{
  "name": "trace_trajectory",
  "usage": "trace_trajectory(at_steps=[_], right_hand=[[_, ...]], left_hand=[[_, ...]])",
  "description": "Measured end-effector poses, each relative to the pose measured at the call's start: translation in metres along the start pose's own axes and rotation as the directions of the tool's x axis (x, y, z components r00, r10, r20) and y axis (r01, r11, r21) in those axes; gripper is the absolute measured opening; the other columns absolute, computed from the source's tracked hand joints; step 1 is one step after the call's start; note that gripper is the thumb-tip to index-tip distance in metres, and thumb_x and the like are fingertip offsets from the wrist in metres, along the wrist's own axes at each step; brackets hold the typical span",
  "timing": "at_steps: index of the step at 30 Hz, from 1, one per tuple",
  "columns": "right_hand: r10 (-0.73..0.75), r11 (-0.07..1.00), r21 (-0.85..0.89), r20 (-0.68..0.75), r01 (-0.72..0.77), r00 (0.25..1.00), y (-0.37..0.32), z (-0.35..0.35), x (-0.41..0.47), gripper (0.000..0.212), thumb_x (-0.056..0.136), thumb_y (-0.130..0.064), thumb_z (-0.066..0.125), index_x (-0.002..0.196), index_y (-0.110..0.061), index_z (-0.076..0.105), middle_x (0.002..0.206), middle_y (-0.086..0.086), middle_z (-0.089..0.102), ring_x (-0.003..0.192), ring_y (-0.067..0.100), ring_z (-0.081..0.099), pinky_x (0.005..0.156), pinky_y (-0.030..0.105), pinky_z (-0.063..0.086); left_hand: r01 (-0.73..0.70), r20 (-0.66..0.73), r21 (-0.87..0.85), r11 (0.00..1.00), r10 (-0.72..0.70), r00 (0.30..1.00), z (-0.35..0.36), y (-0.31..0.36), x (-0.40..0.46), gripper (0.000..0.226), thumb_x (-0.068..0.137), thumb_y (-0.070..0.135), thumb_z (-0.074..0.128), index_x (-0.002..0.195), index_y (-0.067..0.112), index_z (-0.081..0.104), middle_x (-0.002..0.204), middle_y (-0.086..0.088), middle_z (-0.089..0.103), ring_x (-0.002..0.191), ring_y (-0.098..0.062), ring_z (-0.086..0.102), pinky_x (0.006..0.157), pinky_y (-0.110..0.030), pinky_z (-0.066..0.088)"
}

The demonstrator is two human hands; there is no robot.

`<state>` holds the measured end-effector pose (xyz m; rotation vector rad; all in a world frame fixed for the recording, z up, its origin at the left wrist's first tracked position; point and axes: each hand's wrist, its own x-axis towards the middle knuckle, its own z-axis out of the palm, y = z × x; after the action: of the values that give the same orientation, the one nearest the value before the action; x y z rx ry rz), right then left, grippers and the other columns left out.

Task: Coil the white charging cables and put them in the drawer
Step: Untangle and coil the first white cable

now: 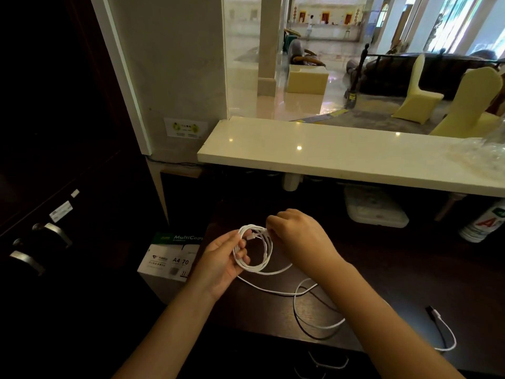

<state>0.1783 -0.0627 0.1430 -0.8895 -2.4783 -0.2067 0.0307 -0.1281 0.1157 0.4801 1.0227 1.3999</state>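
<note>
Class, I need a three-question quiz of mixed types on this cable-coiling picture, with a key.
1. True or false: the left hand holds the coiled cable.
2. Where does the loose cable lie? A) on the marble counter B) on the dark desk C) on the paper box
3. What is the right hand doing at the coil?

Key
1. True.
2. B.
3. Pinching the strands at the top of the coil.
</note>
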Motion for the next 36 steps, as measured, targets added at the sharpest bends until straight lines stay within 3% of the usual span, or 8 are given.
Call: trace_trajectory(at_steps=[5, 8, 12, 18, 21, 28, 32, 36], right_hand=[[0.077, 0.997, 0.031, -0.028, -0.076, 0.997, -0.011, 0.008, 0.006, 0.021, 0.069, -0.021, 0.076, 0.077, -0.011, 0.059, 0.076, 0.004, 0.056, 0.056, 0.020, 0.057, 0.042, 0.025, 0.036], [0.271, 0.927, 0.212, 0.191, -0.309, 0.944, -0.008, -0.001, 0.011, 0.039, 0.080, -0.042, 0.065, 0.109, -0.019, 0.054, 0.097, -0.001, 0.051, 0.083, 0.015, 0.052, 0.063, 0.027, 0.042], [0.102, 0.446, 0.615, 0.687, -0.650, 0.720, 0.002, -0.010, 0.019, 0.022, 0.091, -0.014, 0.053, 0.112, -0.018, 0.056, 0.091, 0.014, 0.067, 0.082, 0.025, 0.066, 0.076, 0.037, 0.053], [-0.091, -0.230, 0.540, 0.816, -0.810, 0.570, 0.015, -0.003, 0.014, 0.030, 0.086, -0.025, 0.049, 0.090, -0.004, 0.069, 0.078, 0.008, 0.071, 0.066, 0.015, 0.066, 0.061, 0.020, 0.054], [-0.071, -0.349, 0.471, 0.849, -0.810, 0.524, 0.018, -0.001, 0.012, 0.051, 0.093, -0.043, 0.036, 0.088, -0.005, 0.070, 0.078, 0.007, 0.072, 0.068, 0.016, 0.067, 0.064, 0.025, 0.053], [0.375, -0.675, 0.555, 0.826, -0.486, 0.422, 0.021, 0.032, 0.009, 0.014, 0.091, 0.001, 0.047, 0.086, -0.006, 0.058, 0.067, 0.008, 0.065, 0.049, 0.012, 0.066, 0.045, 0.023, 0.053], [0.539, -0.651, 0.654, 0.755, -0.384, 0.372, 0.037, 0.032, 0.006, 0.017, 0.095, -0.002, 0.041, 0.092, -0.014, 0.052, 0.091, 0.005, 0.062, 0.065, 0.011, 0.059, 0.055, 0.025, 0.051], [0.589, -0.568, 0.771, 0.625, -0.286, 0.512, 0.045, 0.017, 0.005, 0.018, 0.092, 0.002, 0.045, 0.089, -0.015, 0.051, 0.086, 0.000, 0.072, 0.054, 0.007, 0.060, 0.050, 0.019, 0.051]], left_hand=[[0.008, 0.017, -0.031, 0.999, -0.008, 1.000, 0.007, 0.000, -0.006, 0.022, 0.095, 0.009, 0.040, 0.094, 0.005, 0.062, 0.062, 0.001, 0.046, 0.043, -0.003, 0.037, 0.044, -0.015, 0.036], [-0.002, 0.062, -0.027, 1.000, 0.004, 0.998, 0.005, 0.005, -0.007, 0.022, 0.095, 0.011, 0.039, 0.093, 0.005, 0.060, 0.062, 0.002, 0.044, 0.041, -0.002, 0.035, 0.042, -0.013, 0.031], [-0.008, 0.154, 0.030, 1.000, 0.003, 0.988, 0.005, 0.007, -0.010, 0.024, 0.095, 0.013, 0.038, 0.098, 0.005, 0.061, 0.059, 0.004, 0.047, 0.042, -0.002, 0.037, 0.043, -0.013, 0.034], [-0.026, 0.232, 0.061, 0.998, 0.011, 0.973, 0.009, 0.012, -0.014, 0.022, 0.082, 0.020, 0.049, 0.093, 0.005, 0.061, 0.055, 0.005, 0.048, 0.042, -0.001, 0.038, 0.045, -0.013, 0.035], [-0.048, 0.237, 0.074, 0.996, 0.029, 0.971, 0.007, 0.016, -0.014, 0.021, 0.085, 0.017, 0.047, 0.091, 0.004, 0.061, 0.054, 0.006, 0.047, 0.041, -0.001, 0.036, 0.044, -0.013, 0.034], [-0.041, 0.265, 0.160, 0.986, -0.003, 0.964, 0.012, 0.017, -0.016, 0.024, 0.094, 0.011, 0.038, 0.097, 0.004, 0.061, 0.053, 0.007, 0.048, 0.042, -0.002, 0.037, 0.045, -0.014, 0.036], [-0.017, 0.224, 0.137, 0.990, -0.014, 0.974, 0.007, 0.020, -0.014, 0.023, 0.094, 0.011, 0.040, 0.097, 0.003, 0.062, 0.055, 0.006, 0.048, 0.042, -0.002, 0.038, 0.045, -0.014, 0.037], [0.032, 0.155, 0.061, 0.998, -0.041, 0.987, 0.005, 0.020, -0.008, 0.023, 0.094, 0.011, 0.041, 0.095, 0.004, 0.062, 0.056, 0.005, 0.047, 0.041, -0.002, 0.037, 0.043, -0.014, 0.037]])
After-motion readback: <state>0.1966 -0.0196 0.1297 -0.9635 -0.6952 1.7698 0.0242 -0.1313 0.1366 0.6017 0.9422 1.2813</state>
